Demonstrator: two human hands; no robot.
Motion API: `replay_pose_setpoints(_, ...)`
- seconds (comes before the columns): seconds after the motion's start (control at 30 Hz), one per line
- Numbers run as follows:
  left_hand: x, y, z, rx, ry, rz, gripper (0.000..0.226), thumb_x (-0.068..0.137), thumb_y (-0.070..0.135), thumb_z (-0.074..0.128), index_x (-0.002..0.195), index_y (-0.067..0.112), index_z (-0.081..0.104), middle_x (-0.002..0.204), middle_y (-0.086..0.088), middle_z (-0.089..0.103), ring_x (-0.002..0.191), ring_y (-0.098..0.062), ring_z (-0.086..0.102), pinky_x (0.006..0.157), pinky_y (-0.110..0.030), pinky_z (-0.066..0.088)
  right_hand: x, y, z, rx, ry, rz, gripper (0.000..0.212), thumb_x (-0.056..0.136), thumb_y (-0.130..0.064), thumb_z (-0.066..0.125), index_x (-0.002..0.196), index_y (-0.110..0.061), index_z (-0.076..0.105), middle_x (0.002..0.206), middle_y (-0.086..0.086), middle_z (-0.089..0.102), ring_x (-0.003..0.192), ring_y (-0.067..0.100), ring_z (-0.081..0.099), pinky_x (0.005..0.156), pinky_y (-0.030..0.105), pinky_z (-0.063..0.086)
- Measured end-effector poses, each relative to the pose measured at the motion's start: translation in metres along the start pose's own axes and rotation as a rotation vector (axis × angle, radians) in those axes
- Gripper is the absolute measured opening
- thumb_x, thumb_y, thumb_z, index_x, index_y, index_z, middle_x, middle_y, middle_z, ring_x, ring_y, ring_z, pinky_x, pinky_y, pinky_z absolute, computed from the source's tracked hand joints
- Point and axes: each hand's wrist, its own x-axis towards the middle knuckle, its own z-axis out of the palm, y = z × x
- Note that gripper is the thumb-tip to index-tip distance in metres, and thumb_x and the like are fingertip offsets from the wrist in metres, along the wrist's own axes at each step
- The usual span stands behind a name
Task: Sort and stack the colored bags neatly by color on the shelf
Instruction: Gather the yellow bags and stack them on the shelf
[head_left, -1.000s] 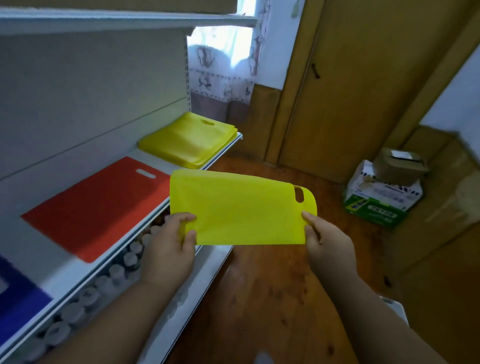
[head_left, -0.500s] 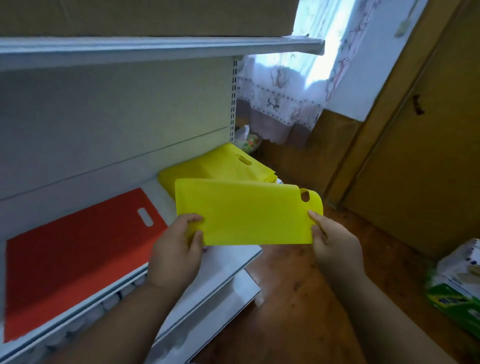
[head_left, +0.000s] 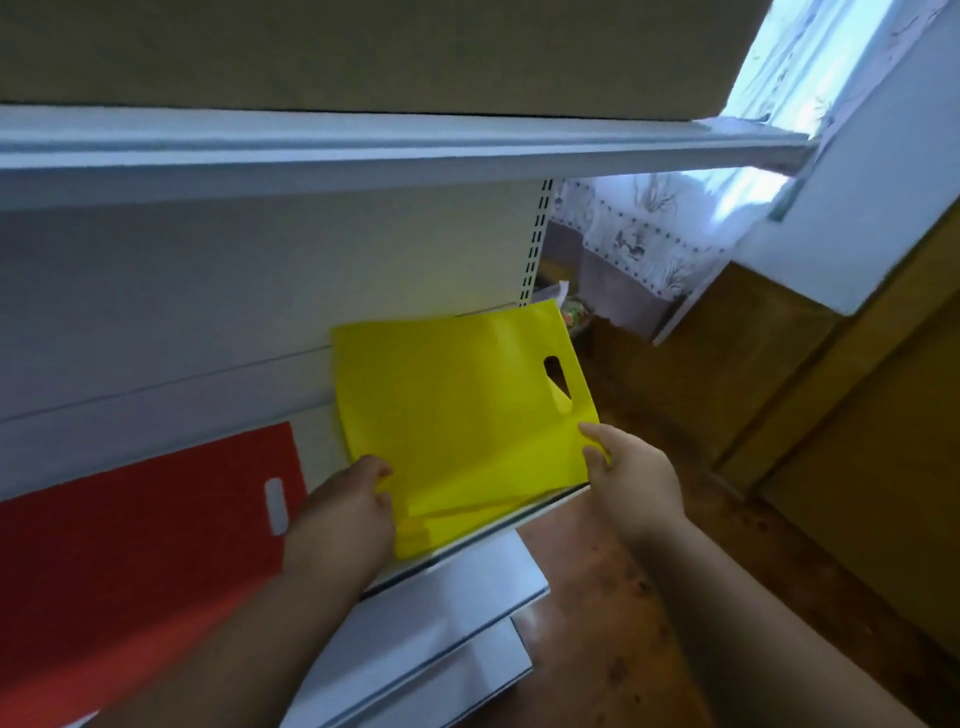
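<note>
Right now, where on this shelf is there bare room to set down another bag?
A narrow bare strip of shelf runs between the red bag and the yellow bags. The right end is crowded: both hands, left hand and right hand, grip the top yellow bag there.

Held bag (head_left: 457, 400) lies on shelf (head_left: 467, 551), right of another bag (head_left: 140, 561).

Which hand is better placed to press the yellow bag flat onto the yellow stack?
Probably left: the left hand holds the yellow bag over the shelf; the right hand is past the shelf's front edge.
</note>
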Motion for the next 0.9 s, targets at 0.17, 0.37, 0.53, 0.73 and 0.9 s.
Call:
replay_pose_setpoints(0.17, 0.024, 0.009, 0.02, 0.165, 0.057, -0.068, 0.027, 0.096, 0.035, 0.05, 0.121, 0.03, 0.058, 0.121, -0.003, 0.054, 0.099, -0.027, 0.061, 0.078, -0.032, 0.046, 0.055, 0.011, 0.01, -0.108, -0.113, -0.054, 0.035, 0.098, -0.03, 0.052, 0.132, -0.026, 0.057, 0.121, 0.003, 0.066, 0.105, 0.025, 0.061, 0.074, 0.031, 0.047)
replay_pose_setpoints(0.37, 0.013, 0.026, 0.046, 0.354, 0.071, -0.118, 0.022, 0.078, 0.038, 0.072, 0.097, 0.028, 0.074, 0.102, -0.007, 0.06, 0.078, -0.029, 0.064, 0.073, -0.032, 0.047, 0.093, 0.026, 0.017, -0.327, -0.299, -0.112, 0.026, 0.097, -0.035, 0.05, 0.117, -0.025, 0.062, 0.108, 0.0, 0.061, 0.089, 0.022, 0.059, 0.069, 0.035, 0.054)
replay_pose_setpoints(0.53, 0.004, 0.042, 0.059, 0.406, 0.125, -0.143, 0.024, 0.049, 0.033, 0.091, 0.066, 0.027, 0.075, 0.071, -0.007, 0.054, 0.054, -0.029, 0.056, 0.054, -0.03, 0.044, 0.115, 0.04, 0.017, -0.432, -0.348, -0.205, 0.021, 0.096, -0.034, 0.051, 0.111, -0.025, 0.063, 0.107, -0.001, 0.058, 0.089, 0.022, 0.059, 0.072, 0.038, 0.056)
replay_pose_setpoints(0.73, -0.007, 0.052, 0.063, 0.401, 0.236, -0.156, 0.024, 0.059, 0.038, 0.089, 0.077, 0.029, 0.076, 0.078, -0.008, 0.052, 0.065, -0.03, 0.054, 0.058, -0.033, 0.042, 0.122, 0.03, 0.014, -0.442, -0.387, -0.323, 0.026, 0.096, -0.039, 0.05, 0.115, -0.025, 0.062, 0.111, 0.0, 0.059, 0.093, 0.023, 0.06, 0.073, 0.039, 0.057)
replay_pose_setpoints(0.9, -0.031, 0.046, 0.05, 0.335, 0.356, -0.137, 0.027, 0.074, 0.04, 0.075, 0.096, 0.025, 0.073, 0.086, -0.005, 0.052, 0.074, -0.029, 0.055, 0.063, -0.037, 0.044, 0.086, -0.01, 0.019, -0.259, -0.387, -0.484, 0.038, 0.097, -0.042, 0.049, 0.13, -0.026, 0.057, 0.126, 0.0, 0.054, 0.101, 0.023, 0.061, 0.079, 0.035, 0.053)
